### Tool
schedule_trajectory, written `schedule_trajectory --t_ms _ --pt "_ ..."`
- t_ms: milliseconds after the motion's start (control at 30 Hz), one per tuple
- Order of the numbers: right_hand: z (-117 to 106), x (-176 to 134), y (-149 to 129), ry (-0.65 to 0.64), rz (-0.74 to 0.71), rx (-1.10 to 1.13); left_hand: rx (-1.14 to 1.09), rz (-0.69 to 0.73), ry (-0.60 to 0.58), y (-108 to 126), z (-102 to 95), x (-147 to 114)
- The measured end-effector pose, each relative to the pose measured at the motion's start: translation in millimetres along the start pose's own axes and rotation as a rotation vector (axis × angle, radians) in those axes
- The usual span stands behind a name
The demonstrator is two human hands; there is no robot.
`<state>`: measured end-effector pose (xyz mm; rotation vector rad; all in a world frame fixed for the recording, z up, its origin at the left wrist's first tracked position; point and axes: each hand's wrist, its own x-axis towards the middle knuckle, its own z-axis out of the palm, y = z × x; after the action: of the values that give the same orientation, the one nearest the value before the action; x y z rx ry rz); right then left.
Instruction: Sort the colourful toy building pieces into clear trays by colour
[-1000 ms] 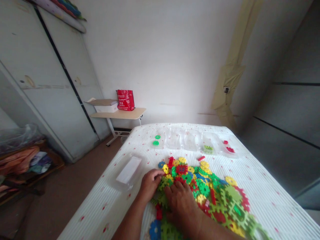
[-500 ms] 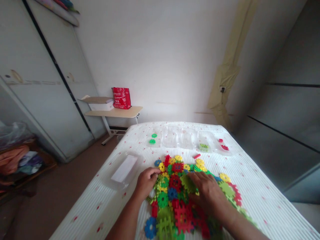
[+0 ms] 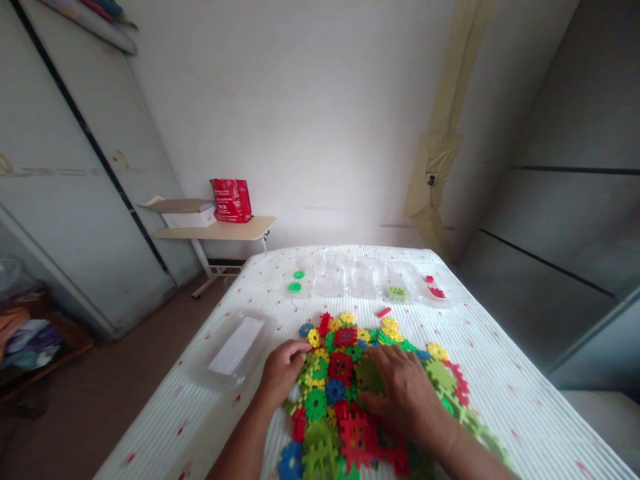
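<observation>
A heap of plastic building pieces in red, green, yellow and blue lies before me on the table. At its left edge is my left hand (image 3: pixel 284 371), fingers curled together beside some light green toothed pieces (image 3: pixel 299 395); whatever the fingertips grip is hidden. Over the right part of the heap rests my right hand (image 3: pixel 404 385), palm down. Its fingers are stretched out and its thumb is apart, touching a light green gear-shaped piece (image 3: pixel 369 375). Between the hands are a red square piece (image 3: pixel 341 367), a blue gear piece (image 3: pixel 335 391) and a green gear piece (image 3: pixel 315 404).
A clear divided tray (image 3: pixel 330 277) at the back holds two green discs (image 3: pixel 299 275), light green pieces (image 3: pixel 397 292) and red pieces (image 3: pixel 437 293). To the left lies a clear plastic lid or box (image 3: pixel 200 373) with a white paper (image 3: pixel 237 346). A red bag (image 3: pixel 231 200) stands on a side table.
My view has turned slightly right, so everything sits further left. Both hands keep nearly the same places on the heap; the right thumb shows a little further out.
</observation>
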<state>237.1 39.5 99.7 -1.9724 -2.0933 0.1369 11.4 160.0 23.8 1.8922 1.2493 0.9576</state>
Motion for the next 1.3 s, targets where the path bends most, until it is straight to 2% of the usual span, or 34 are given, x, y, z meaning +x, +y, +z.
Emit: schedule_trajectory --t_ms 133,267,400,567,800,1167,1300 --pt "8 1 -1 0.031 -0.006 0.046 0.005 0.005 -0.005 0 -0.5 0" --pt "-3 0 20 0.038 -0.01 0.205 0.008 0.0 -0.006 0 -0.8 0" --pt "-13 -1 39 0.054 0.065 0.262 0.007 0.001 -0.004 2 -0.8 0" --pt "-9 -4 28 -0.026 0.084 0.236 -0.005 -0.011 0.0 5 -0.5 0" --pt "-1 -4 15 -0.056 0.042 0.102 -0.014 -0.005 -0.008 2 -0.4 0" --pt "12 -8 16 -0.026 0.101 0.046 0.006 -0.015 -0.024 1 -1.2 1" --pt "9 -3 28 0.031 0.053 0.1 -0.002 -0.008 -0.012 -1 -0.5 1"
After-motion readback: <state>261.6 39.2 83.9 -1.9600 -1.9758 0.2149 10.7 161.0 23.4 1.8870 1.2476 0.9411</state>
